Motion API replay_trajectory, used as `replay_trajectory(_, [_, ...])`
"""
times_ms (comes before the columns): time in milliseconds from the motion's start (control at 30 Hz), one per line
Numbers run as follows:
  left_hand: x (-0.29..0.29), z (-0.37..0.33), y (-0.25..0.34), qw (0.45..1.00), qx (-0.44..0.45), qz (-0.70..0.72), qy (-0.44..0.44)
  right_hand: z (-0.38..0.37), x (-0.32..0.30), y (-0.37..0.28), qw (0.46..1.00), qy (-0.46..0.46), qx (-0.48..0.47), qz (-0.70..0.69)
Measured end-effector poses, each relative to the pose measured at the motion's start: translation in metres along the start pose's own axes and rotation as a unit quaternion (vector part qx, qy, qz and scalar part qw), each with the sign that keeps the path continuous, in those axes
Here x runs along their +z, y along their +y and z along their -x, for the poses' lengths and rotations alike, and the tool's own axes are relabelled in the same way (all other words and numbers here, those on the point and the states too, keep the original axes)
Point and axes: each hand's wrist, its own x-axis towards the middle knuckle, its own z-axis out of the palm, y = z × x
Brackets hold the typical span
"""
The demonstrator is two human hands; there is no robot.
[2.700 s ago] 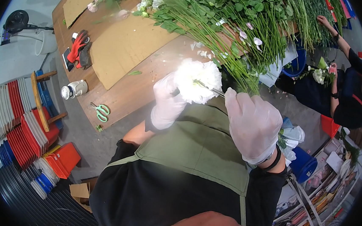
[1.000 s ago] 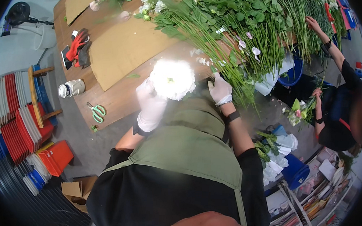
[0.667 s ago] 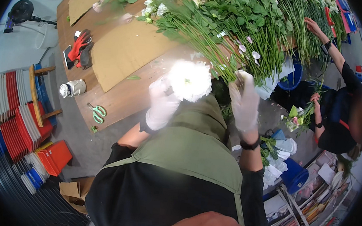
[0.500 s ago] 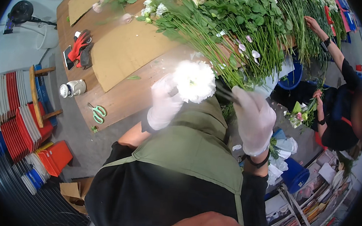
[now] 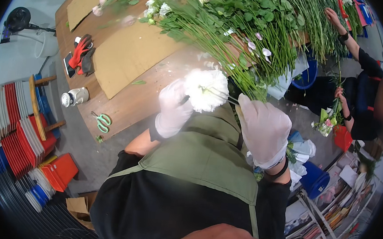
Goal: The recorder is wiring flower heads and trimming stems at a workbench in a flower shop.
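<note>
My left hand (image 5: pixel 173 108), in a thin whitish glove, is closed at the left side of a full white ruffled flower (image 5: pixel 206 88). It supports the bloom from the side and below; the stem is hidden. In my right hand (image 5: pixel 265 130), gloved too, is a pair of slim metal tweezers (image 5: pixel 231 99). Their tips reach over the right part of the petals; whether they grip one I cannot make out. Just beyond the flower lies the table (image 5: pixel 158 78).
Green scissors (image 5: pixel 103 121), a white jar (image 5: pixel 75 97), red-black work gloves (image 5: pixel 82 57) and cardboard (image 5: pixel 129 56) lie on the table's left. Leafy stems (image 5: pixel 233 42) cover its far right. A co-worker (image 5: pixel 366 97) holds flowers at right. Stacked plastic crates (image 5: pixel 23 137) stand left.
My right hand has turned and come lower, bringing the tweezers to the flower's petals. The bloom has tilted slightly. The co-worker's hand with flowers has shifted a little.
</note>
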Motion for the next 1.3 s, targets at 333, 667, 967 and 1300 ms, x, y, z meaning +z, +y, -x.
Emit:
replay_trajectory(333, [-0.002, 0.012, 0.002, 0.994, -0.068, 0.079, -0.007, 0.001, 0.0, -0.001, 1.0, 0.006, 0.026, -0.01])
replay_trajectory(667, [-0.001, 0.017, -0.001, 0.993, -0.075, 0.094, 0.001, 0.009, -0.008, -0.009, 1.0, -0.027, -0.003, -0.008])
replay_trajectory(967, [-0.003, 0.019, 0.001, 0.989, -0.122, 0.084, -0.003, -0.01, -0.015, -0.008, 1.0, -0.001, -0.003, 0.011])
replay_trajectory(1300, [-0.002, 0.021, -0.001, 0.987, -0.125, 0.1, -0.012, -0.012, -0.009, -0.018, 0.998, -0.019, -0.025, 0.054])
